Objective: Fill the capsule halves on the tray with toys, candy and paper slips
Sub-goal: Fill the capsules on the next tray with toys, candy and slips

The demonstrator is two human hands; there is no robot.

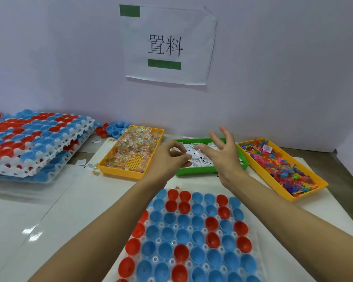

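Observation:
A white tray [255,255] of open blue and red capsule halves [182,235] lies near me on the table. Behind it stand a yellow tray of wrapped candy [135,149], a green tray [196,172] of white paper slips [200,159], and a yellow tray of bright plastic toys [281,169]. Both hands hover over the green tray. My left hand [169,158] has its fingers curled, thumb against fingertips, pinching what looks like a paper slip. My right hand [222,152] is spread with straight fingers and holds nothing.
Stacked white trays of filled-in capsule halves [39,139] sit at the far left, with loose halves [112,129] behind the candy tray. A few stray candies and slips [94,167] lie on the table. A paper sign [167,45] hangs on the wall behind.

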